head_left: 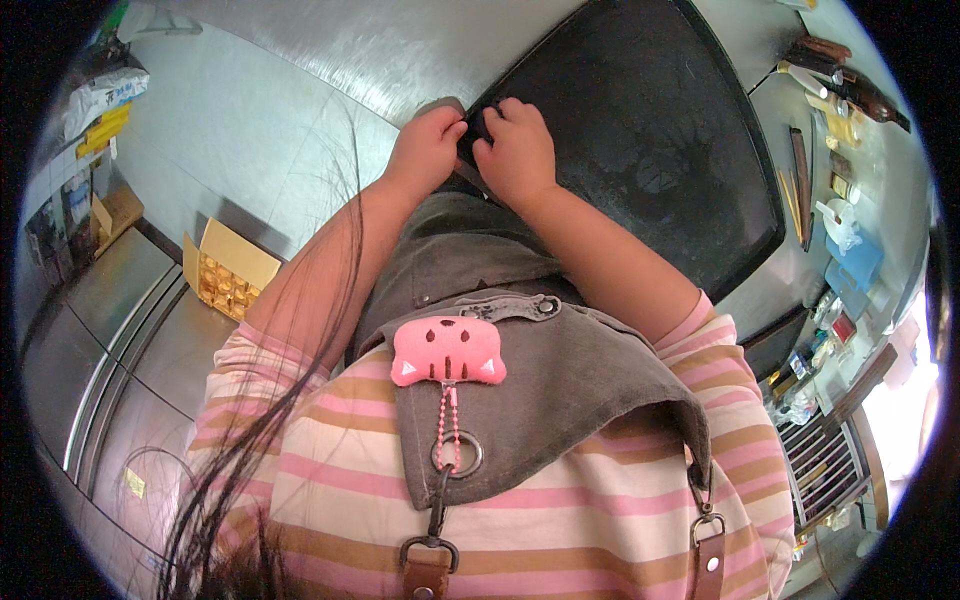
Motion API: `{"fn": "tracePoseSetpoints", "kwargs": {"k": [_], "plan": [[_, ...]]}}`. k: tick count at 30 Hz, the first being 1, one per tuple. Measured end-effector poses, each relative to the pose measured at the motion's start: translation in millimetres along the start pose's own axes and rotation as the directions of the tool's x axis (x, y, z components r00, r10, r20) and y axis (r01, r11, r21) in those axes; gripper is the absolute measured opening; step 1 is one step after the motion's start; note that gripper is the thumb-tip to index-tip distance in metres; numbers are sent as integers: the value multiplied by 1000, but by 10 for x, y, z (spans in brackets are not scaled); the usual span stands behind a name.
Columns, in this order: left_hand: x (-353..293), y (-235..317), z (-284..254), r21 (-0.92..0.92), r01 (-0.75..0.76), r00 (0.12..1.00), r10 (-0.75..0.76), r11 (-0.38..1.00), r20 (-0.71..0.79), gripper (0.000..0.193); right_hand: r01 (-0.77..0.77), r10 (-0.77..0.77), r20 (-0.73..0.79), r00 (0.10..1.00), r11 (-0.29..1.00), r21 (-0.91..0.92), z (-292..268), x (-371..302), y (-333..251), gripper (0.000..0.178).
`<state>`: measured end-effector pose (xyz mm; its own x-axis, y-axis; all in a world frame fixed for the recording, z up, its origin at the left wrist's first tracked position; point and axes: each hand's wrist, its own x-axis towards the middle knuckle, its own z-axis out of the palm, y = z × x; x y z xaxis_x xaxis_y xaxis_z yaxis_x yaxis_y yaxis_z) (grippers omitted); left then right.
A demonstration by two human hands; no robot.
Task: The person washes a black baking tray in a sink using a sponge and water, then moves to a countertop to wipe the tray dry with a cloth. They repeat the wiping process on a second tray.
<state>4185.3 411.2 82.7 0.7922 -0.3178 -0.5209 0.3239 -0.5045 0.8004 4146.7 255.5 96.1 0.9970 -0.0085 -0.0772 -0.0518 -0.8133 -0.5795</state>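
Note:
My left hand (428, 148) and my right hand (518, 155) are close together in front of my waist, both with curled fingers. A small dark piece (477, 122) shows between them; its kind is hard to make out. Behind my left fingers, a greyish rounded edge (440, 104) peeks out. The near left corner of a large black tray (640, 110) with a raised rim lies by my right hand, whose fingers overlap its edge. What either hand grips is mostly hidden by the fingers.
A shiny metal surface (400, 45) lies beyond my hands. On the left, an open cardboard box (240, 255) holds golden-wrapped items near steel cabinet doors (120, 340). Along the right are chopsticks (790, 205), a brown bottle (872, 95), a blue cloth or bag (856, 262) and a metal rack (825, 465).

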Motion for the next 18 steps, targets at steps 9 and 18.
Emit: {"fn": "tracePoseSetpoints", "kwargs": {"k": [9,18], "plan": [[-2,38,-28,76,58,998,-61,995,32,14,241,-211,301,930,968,-66,-135,34,6,23],[32,-30,78,463,-139,972,211,876,-107,14,380,-153,606,781,886,-265,-324,76,19,21]]}}
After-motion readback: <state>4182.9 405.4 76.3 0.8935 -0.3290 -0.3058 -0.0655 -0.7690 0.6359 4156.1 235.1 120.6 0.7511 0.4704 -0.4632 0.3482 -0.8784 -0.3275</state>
